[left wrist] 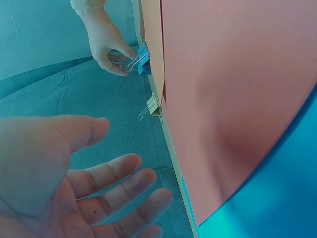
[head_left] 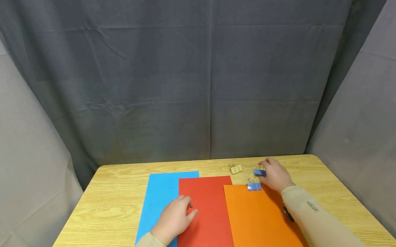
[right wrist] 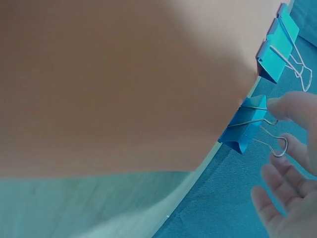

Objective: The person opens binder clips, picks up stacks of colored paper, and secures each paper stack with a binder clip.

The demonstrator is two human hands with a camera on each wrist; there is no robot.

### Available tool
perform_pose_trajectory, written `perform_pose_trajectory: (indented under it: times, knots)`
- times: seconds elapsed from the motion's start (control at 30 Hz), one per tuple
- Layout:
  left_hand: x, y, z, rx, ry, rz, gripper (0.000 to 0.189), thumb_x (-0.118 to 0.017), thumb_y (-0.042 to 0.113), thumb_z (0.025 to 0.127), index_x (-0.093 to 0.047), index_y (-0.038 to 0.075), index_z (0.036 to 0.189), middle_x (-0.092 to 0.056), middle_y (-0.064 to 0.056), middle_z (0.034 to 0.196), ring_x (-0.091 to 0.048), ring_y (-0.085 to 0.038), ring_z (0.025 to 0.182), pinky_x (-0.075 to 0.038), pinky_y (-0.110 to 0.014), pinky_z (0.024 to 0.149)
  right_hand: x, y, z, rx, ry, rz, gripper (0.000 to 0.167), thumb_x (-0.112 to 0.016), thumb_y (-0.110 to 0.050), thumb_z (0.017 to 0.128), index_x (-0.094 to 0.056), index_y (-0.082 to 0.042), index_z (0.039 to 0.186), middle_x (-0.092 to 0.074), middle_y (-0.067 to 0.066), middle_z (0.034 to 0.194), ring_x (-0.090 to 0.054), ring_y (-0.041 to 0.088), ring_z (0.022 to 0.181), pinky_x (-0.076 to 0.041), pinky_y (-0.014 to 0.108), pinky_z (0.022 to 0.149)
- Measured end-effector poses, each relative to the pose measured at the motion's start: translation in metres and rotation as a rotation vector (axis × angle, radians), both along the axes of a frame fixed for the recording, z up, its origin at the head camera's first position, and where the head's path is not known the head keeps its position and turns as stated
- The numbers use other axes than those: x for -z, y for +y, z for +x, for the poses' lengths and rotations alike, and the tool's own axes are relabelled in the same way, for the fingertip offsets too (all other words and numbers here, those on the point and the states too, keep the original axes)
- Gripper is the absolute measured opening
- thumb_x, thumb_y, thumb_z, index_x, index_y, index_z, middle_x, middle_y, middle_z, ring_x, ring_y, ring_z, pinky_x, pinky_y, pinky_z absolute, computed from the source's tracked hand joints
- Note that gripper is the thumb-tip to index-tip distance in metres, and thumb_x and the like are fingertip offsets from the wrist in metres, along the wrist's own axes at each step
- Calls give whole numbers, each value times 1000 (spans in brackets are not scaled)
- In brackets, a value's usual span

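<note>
My right hand [head_left: 276, 174] is at a blue binder clip [head_left: 259, 172] beyond the top edge of the orange sheet [head_left: 261, 219]. In the right wrist view the thumb overlaps one wire handle of this clip [right wrist: 245, 124], and a fingertip meets the other handle; the remaining fingers are loosely bent. Beside it, another blue binder clip [head_left: 254, 187] sits at the orange sheet's top edge. Over the red sheet [head_left: 208, 215] hovers my left hand [head_left: 174, 219], holding nothing, its fingers relaxed and slightly bent in the left wrist view.
A yellow binder clip [head_left: 236, 169] stands behind the red and orange sheets. Leftmost lies a blue sheet [head_left: 155, 204], partly under the red one. The wooden table [head_left: 103, 212] ends at a grey curtain [head_left: 153, 84] behind, with light cloth [head_left: 15, 153] on both sides.
</note>
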State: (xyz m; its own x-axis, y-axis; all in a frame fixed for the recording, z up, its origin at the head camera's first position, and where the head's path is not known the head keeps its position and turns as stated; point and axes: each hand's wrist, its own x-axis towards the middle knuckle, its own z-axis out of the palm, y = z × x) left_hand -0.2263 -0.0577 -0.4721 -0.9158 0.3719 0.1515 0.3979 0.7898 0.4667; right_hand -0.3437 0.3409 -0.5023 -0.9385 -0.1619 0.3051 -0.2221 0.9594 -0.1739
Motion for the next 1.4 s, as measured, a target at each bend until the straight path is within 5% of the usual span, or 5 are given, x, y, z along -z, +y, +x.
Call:
perform_pose_trajectory:
  times: [1.4]
  knots:
    - [-4,1,1,-2,14,9,20,-78,22,92,-64,7,91,-60,-4,85,-49,-10,69,-47,-29,63,-3,-4,3,32,-58,52,52,-78,-13,92,-57,8,134,-58,28,123,-62,40,105,-55,55,91]
